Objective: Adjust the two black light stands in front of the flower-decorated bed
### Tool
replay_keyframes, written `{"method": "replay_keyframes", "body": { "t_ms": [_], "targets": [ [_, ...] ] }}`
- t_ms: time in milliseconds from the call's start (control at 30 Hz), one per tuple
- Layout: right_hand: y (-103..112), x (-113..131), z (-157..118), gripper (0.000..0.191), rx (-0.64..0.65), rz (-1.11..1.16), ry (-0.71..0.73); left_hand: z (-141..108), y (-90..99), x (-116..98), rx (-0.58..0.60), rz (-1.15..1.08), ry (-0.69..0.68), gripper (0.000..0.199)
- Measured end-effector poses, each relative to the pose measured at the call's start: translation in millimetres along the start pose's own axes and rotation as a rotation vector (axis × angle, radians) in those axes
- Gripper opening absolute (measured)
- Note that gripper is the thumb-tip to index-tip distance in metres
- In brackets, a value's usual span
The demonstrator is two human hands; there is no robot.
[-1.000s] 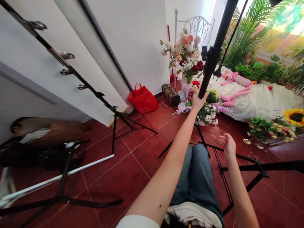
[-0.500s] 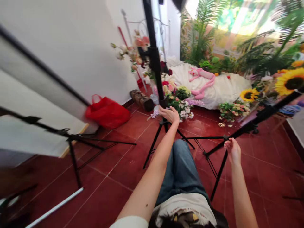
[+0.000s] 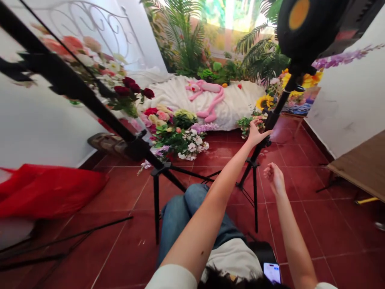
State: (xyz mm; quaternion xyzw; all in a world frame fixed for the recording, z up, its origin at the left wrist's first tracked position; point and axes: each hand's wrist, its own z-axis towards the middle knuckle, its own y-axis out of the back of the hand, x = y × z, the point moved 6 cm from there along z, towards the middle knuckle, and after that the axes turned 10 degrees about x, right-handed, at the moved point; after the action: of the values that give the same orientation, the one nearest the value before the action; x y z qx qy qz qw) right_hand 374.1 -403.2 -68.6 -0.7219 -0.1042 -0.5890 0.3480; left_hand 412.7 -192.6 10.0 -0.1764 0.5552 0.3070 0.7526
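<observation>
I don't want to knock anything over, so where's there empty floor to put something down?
There's bare red floor between the right-hand stand and the brown tabletop. Another patch lies between the red bag and the left-hand stand's near leg. It's crowded where the flowers bunch up, just past that left-hand stand.

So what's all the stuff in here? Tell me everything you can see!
Stands: at least two, black, left and right
Lamp: one, black, top right
Pink toy: one, pink, on the cloth
Cloth: one, cream, middle
Flowers: many, mixed colours, around the cloth
Leaves: many, green, behind
Metal frame: one, white, top left
Bag: one, red, left
Phone: one, pale screen, bottom
Tiles: many, red, floor
Jeans: one pair, blue, on the person
Hands: left by a stand, right below it
</observation>
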Motion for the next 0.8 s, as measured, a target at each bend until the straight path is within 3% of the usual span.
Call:
{"method": "replay_keyframes", "body": {
  "t_ms": [67,133,300,433,667,800],
  "targets": [
    [6,-1,-2,0.035,-0.006,0.019,-0.018,4,-27.9,-3,0.143,-0.075,0.026,0.046],
    [9,-2,2,0.032,-0.006,0.060,-0.065,3,-38.2,-4,0.214,-0.102,0.048,0.036],
    [-17,1,35,0.025,0.114,0.334,-0.226,-1,-31.0,-9,0.212,-0.115,0.062,0.031],
    [-49,10,65,0.037,0.288,0.620,-0.352,-2,-31.0,-11,0.202,-0.145,0.085,0.026],
    [-50,6,87,0.035,0.415,0.954,-0.490,-2,-33.5,-6,0.206,-0.196,0.090,0.025],
    [-50,8,94,0.035,0.395,1.023,-0.528,-2,-34.4,-5,0.212,-0.207,0.090,0.025]
  ]
}}
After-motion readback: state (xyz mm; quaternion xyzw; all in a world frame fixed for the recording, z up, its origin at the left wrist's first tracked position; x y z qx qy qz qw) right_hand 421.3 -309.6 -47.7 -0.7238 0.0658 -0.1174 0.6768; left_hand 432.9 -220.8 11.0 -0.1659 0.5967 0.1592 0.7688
